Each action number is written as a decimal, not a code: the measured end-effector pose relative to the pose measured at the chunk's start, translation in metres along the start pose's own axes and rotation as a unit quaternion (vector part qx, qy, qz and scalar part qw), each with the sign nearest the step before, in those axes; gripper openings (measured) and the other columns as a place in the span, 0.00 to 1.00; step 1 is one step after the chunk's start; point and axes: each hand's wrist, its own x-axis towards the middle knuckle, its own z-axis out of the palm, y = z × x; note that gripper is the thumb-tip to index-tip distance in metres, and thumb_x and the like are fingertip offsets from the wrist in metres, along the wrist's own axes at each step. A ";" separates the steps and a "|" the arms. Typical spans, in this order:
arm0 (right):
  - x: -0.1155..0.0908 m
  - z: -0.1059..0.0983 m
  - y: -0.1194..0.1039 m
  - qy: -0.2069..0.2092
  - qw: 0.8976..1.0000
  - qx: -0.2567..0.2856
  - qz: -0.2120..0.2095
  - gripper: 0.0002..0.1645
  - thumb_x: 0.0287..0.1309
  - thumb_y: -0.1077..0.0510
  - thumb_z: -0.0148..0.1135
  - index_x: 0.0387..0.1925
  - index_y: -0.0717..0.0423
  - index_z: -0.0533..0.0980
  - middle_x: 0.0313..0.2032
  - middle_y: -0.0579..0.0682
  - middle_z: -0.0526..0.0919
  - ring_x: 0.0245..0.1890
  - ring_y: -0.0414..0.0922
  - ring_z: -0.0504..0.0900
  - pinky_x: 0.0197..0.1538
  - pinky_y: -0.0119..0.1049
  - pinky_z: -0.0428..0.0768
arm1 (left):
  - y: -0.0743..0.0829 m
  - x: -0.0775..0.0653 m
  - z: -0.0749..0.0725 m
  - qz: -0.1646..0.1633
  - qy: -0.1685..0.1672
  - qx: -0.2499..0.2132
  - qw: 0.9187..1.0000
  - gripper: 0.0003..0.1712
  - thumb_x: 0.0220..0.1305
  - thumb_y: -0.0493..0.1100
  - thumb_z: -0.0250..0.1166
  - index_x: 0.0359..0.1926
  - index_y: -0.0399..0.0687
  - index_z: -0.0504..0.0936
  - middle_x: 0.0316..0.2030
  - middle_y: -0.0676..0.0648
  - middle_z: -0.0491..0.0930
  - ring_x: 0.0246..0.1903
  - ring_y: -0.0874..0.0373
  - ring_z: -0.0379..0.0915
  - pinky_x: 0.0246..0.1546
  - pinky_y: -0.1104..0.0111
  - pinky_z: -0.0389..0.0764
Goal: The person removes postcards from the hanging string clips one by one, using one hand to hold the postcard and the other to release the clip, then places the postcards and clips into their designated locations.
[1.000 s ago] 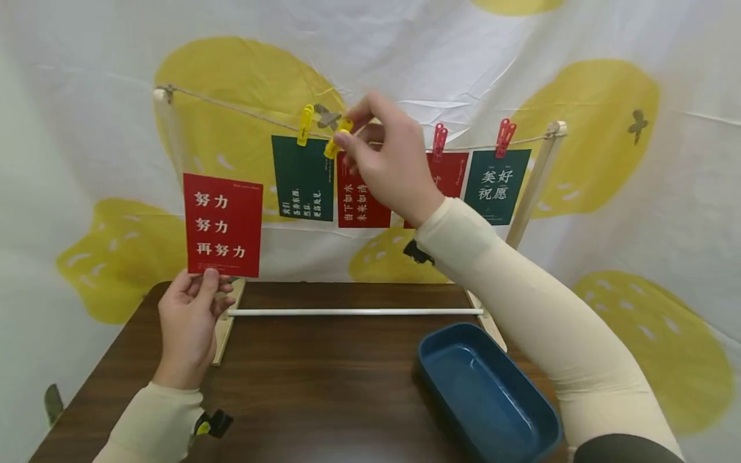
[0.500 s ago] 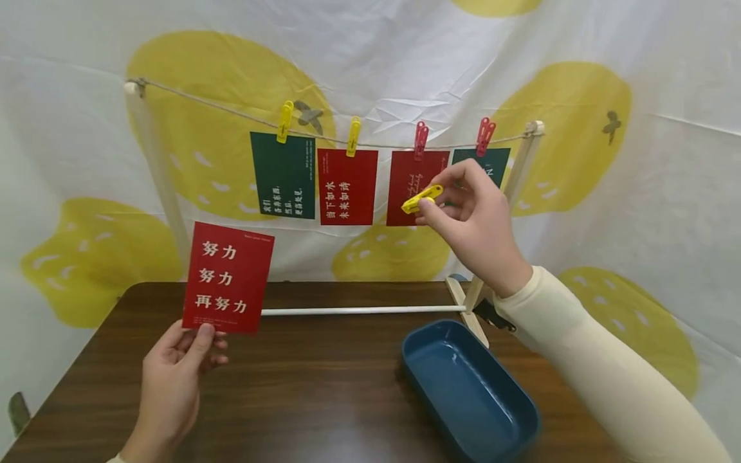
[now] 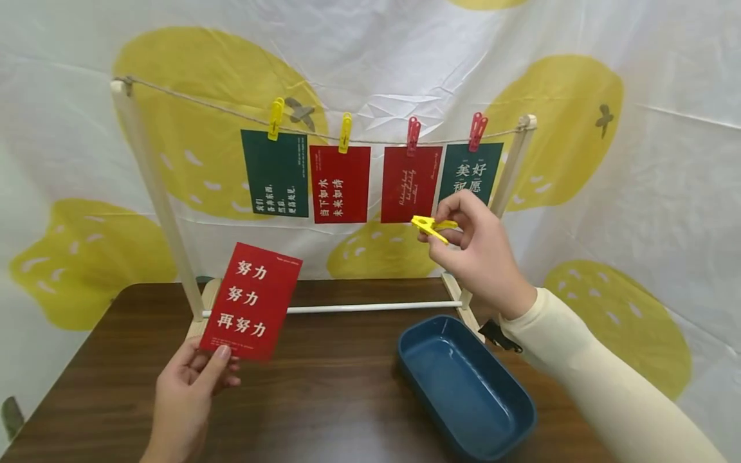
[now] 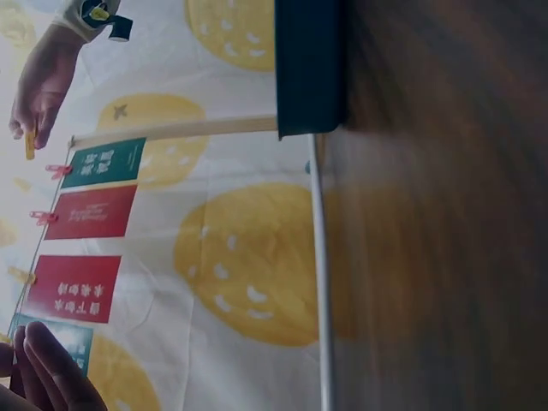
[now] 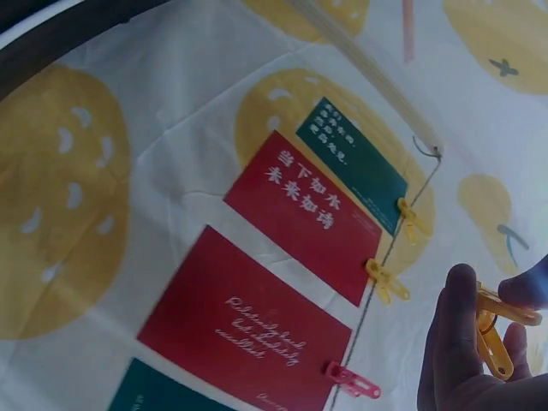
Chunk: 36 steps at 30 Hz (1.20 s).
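In the head view the right hand [image 3: 480, 257] pinches a yellow clothespin [image 3: 429, 226] at the frame's centre right, below the four cards hanging on the string [image 3: 376, 139], while the left hand [image 3: 188, 392] grasps a red card [image 3: 251, 308] by its bottom edge at lower left, above the table [image 3: 324, 399]. The right wrist view alone shows the clothespin [image 5: 495, 330] close, clamped between thumb and forefinger; the left wrist view shows only fingertips [image 4: 47, 372] and the blue tray [image 4: 310, 68], not the held card

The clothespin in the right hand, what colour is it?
Yellow; the clothespin pinched by the right hand shows best in the head view.
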 end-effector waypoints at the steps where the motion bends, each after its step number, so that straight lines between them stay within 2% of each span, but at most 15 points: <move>1: -0.003 -0.001 0.002 -0.003 1.000 -0.014 -0.005 0.14 0.53 0.78 0.59 0.38 0.63 0.68 0.40 0.54 0.72 0.42 0.48 0.84 0.46 0.38 0.86 | -0.002 -0.002 -0.001 -0.001 -0.004 0.005 1.000 0.13 0.71 0.38 0.64 0.50 0.37 0.72 0.34 0.49 0.85 0.30 0.59 0.82 0.29 0.67 0.86; 6: -0.023 -0.009 0.019 -0.032 0.993 -0.117 -0.009 0.15 0.56 0.74 0.66 0.32 0.54 0.72 0.41 0.48 0.78 0.44 0.42 0.76 0.48 0.35 0.82 | -0.016 -0.013 -0.002 0.023 -0.062 0.018 0.998 0.15 0.70 0.29 0.61 0.51 0.38 0.65 0.35 0.50 0.85 0.28 0.57 0.82 0.26 0.66 0.85; 11: -0.047 -0.011 0.048 -0.075 0.985 -0.157 0.018 0.14 0.59 0.73 0.65 0.33 0.51 0.74 0.41 0.46 0.79 0.45 0.42 0.74 0.42 0.40 0.77 | -0.027 -0.022 0.005 0.028 -0.129 0.005 0.991 0.25 0.66 0.23 0.61 0.56 0.42 0.59 0.40 0.48 0.82 0.31 0.54 0.82 0.25 0.62 0.85; 14: -0.061 -0.006 0.068 -0.114 0.975 -0.186 0.040 0.15 0.60 0.73 0.64 0.34 0.49 0.75 0.40 0.43 0.79 0.44 0.43 0.73 0.42 0.41 0.76 | -0.032 -0.025 0.010 0.028 -0.146 0.024 0.989 0.22 0.66 0.23 0.61 0.56 0.37 0.64 0.41 0.47 0.79 0.29 0.52 0.82 0.25 0.59 0.86; 17: -0.077 0.000 0.088 -0.161 0.961 -0.218 0.049 0.17 0.60 0.73 0.63 0.34 0.45 0.78 0.39 0.41 0.80 0.44 0.43 0.75 0.44 0.43 0.77 | -0.036 -0.028 0.015 0.023 -0.153 0.073 0.985 0.14 0.65 0.25 0.63 0.50 0.31 0.73 0.39 0.44 0.79 0.26 0.49 0.83 0.27 0.57 0.86; 19: -0.086 0.003 0.100 -0.191 0.953 -0.229 0.054 0.17 0.60 0.72 0.65 0.34 0.43 0.79 0.38 0.39 0.79 0.43 0.43 0.77 0.46 0.43 0.79 | -0.039 -0.030 0.016 0.011 -0.162 0.104 0.981 0.10 0.65 0.27 0.66 0.47 0.32 0.78 0.40 0.42 0.79 0.26 0.47 0.84 0.29 0.57 0.87; 22: -0.099 0.005 0.119 -0.227 0.944 -0.232 0.054 0.17 0.57 0.72 0.69 0.33 0.43 0.81 0.38 0.40 0.80 0.41 0.43 0.81 0.49 0.44 0.81 | -0.044 -0.032 0.016 -0.008 -0.185 0.143 0.972 0.12 0.63 0.32 0.70 0.48 0.37 0.82 0.44 0.38 0.79 0.30 0.49 0.84 0.31 0.60 0.87; 23: -0.102 0.006 0.124 -0.239 0.940 -0.237 0.056 0.18 0.56 0.71 0.70 0.33 0.42 0.81 0.38 0.40 0.80 0.41 0.42 0.81 0.48 0.44 0.82 | -0.045 -0.032 0.015 -0.011 -0.192 0.167 0.967 0.13 0.62 0.34 0.71 0.48 0.40 0.84 0.45 0.39 0.80 0.33 0.52 0.84 0.32 0.62 0.87; 25: -0.107 0.007 0.133 -0.261 0.931 -0.249 0.053 0.18 0.54 0.70 0.73 0.32 0.42 0.82 0.38 0.41 0.80 0.40 0.42 0.82 0.46 0.43 0.83 | -0.048 -0.031 0.013 -0.013 -0.214 0.222 0.951 0.14 0.61 0.38 0.73 0.49 0.48 0.86 0.46 0.44 0.80 0.37 0.57 0.81 0.32 0.66 0.86; 27: -0.111 0.008 0.140 -0.287 0.921 -0.260 0.045 0.17 0.52 0.69 0.74 0.31 0.42 0.82 0.37 0.41 0.80 0.40 0.41 0.82 0.45 0.41 0.84 | -0.050 -0.030 0.010 -0.007 -0.240 0.284 0.928 0.16 0.60 0.42 0.74 0.50 0.56 0.87 0.45 0.50 0.82 0.40 0.60 0.77 0.33 0.70 0.83; 29: -0.114 0.010 0.147 -0.311 0.910 -0.271 0.036 0.15 0.52 0.67 0.76 0.32 0.42 0.83 0.38 0.41 0.80 0.39 0.40 0.82 0.44 0.39 0.83 | -0.052 -0.028 0.007 -0.004 -0.275 0.337 0.901 0.17 0.61 0.44 0.74 0.52 0.59 0.86 0.45 0.53 0.82 0.41 0.59 0.74 0.34 0.72 0.80; 32: -0.118 0.011 0.155 -0.342 0.900 -0.268 0.021 0.12 0.52 0.66 0.76 0.33 0.45 0.84 0.38 0.42 0.80 0.39 0.41 0.82 0.44 0.38 0.83 | -0.055 -0.024 0.005 -0.017 -0.337 0.377 0.863 0.20 0.62 0.45 0.72 0.56 0.51 0.85 0.45 0.52 0.81 0.40 0.56 0.73 0.36 0.68 0.80; 36: -0.121 0.013 0.161 -0.371 0.889 -0.268 0.015 0.10 0.53 0.67 0.74 0.35 0.50 0.87 0.41 0.44 0.81 0.41 0.41 0.82 0.47 0.40 0.83 | -0.059 -0.021 0.003 -0.024 -0.392 0.415 0.821 0.22 0.64 0.46 0.70 0.57 0.43 0.83 0.42 0.53 0.80 0.37 0.56 0.73 0.36 0.63 0.80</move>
